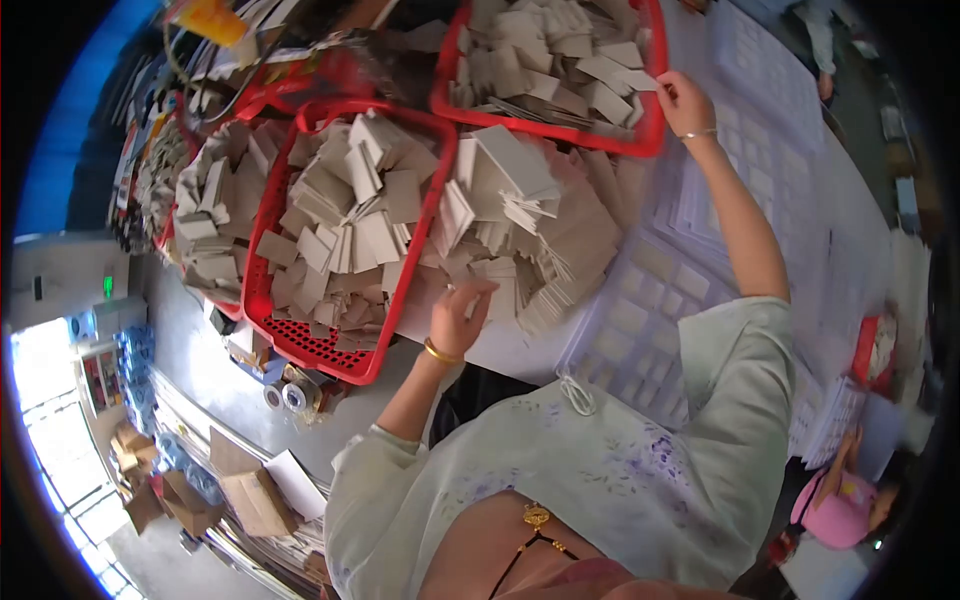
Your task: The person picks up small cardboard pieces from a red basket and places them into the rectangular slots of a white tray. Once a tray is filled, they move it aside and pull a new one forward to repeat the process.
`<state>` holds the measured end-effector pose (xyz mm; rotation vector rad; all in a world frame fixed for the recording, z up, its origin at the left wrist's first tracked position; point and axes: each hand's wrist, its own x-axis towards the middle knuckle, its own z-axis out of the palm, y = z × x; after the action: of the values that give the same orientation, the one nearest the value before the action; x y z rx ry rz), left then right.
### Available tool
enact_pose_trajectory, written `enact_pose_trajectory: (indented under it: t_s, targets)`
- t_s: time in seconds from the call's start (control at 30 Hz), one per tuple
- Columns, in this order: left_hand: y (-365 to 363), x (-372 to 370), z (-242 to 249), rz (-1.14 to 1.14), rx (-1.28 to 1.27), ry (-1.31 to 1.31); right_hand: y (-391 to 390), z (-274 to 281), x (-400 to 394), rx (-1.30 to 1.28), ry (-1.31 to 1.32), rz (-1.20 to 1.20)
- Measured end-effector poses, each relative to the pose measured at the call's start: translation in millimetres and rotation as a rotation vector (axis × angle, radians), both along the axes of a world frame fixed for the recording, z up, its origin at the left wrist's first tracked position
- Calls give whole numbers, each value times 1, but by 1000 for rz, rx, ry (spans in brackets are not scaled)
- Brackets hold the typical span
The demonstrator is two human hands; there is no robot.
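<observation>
My right hand (685,103) is at the right rim of the upper red plastic basket (652,130). Its thumb and fingertips pinch a small pale cardboard piece (638,81), which lies over the other pieces in that basket. My left hand (462,318), with a gold bangle at the wrist, hovers by the near edge of a loose heap of grey-white cardboard pieces (515,170). Its fingers are loosely bent and apart, and I see nothing held in them. Left of it stands a second red basket (375,350) full of similar pieces.
Translucent compartment trays (640,330) with pale pieces lie along the table's right side, some stacked. More card pieces (215,215) fill a container at far left. Tape rolls (293,397) and cardboard boxes (255,503) are lower left. A person in pink (838,508) is at lower right.
</observation>
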<state>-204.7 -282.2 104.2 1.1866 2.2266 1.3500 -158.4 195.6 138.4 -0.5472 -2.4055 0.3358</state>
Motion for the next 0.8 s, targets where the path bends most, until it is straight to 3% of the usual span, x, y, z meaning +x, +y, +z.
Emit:
enact_pose_trajectory:
  t_s: [0.03,0.17,0.27,0.33,0.4,0.6,0.8]
  targets:
    - [11,-3,2,-25,25,16,-5,9,26,-47,113,31]
    - [48,7,5,-166,101,-25,-30,15,148,-650,353,-201]
    - [64,35,-7,-329,88,-96,-70,6,241,-848,435,-414]
    - [67,57,-20,-424,23,-107,-88,-32,302,-942,385,-549]
    - [71,76,-29,-505,23,-135,-112,-64,343,-989,272,-669]
    - [69,117,-54,-629,-223,-114,-131,-164,365,-980,393,-668]
    - [47,134,-71,-625,-353,-114,-121,-191,345,-763,15,-694]
